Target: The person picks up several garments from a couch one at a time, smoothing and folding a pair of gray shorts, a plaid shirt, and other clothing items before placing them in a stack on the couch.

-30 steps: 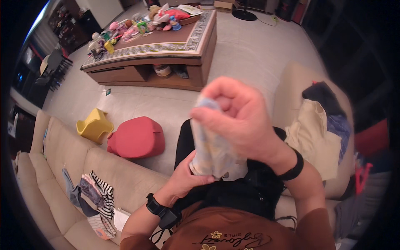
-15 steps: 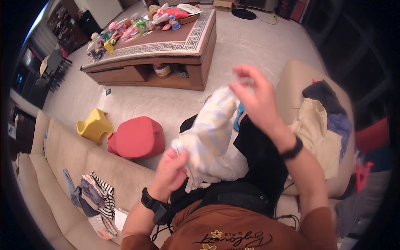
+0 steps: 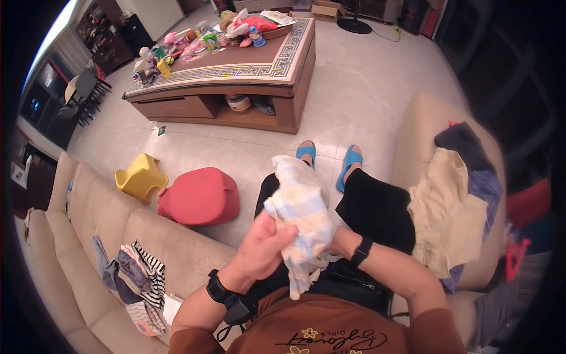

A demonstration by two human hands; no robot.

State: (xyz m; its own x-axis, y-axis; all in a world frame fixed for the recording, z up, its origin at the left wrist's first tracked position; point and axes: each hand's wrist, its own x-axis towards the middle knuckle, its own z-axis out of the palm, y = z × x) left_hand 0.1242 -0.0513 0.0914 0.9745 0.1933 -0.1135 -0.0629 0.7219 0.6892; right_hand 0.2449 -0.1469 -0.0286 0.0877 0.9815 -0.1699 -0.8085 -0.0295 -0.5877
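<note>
A pale garment [image 3: 305,206] in white, blue and yellow checks hangs bunched over my lap. Its exact kind does not show. My left hand [image 3: 266,245] pinches its near left side, thumb on top of the cloth. From the right, my right hand [image 3: 342,241] reaches in behind or inside the garment; the fabric hides its fingers. Black trousers [image 3: 377,206] cover my legs below the cloth, and my feet wear blue slippers [image 3: 350,165].
Folded clothes [image 3: 132,274] lie on the beige sofa [image 3: 94,203] at left. Cream trousers [image 3: 451,206] and dark clothes drape over the right-hand seat. Beyond the red stool [image 3: 200,196] and yellow stool [image 3: 142,177] stands a toy-covered coffee table [image 3: 253,115].
My right hand has come down from above the garment to its right side, and its fingers are now hidden. The garment is more bunched; my left hand still grips it.
</note>
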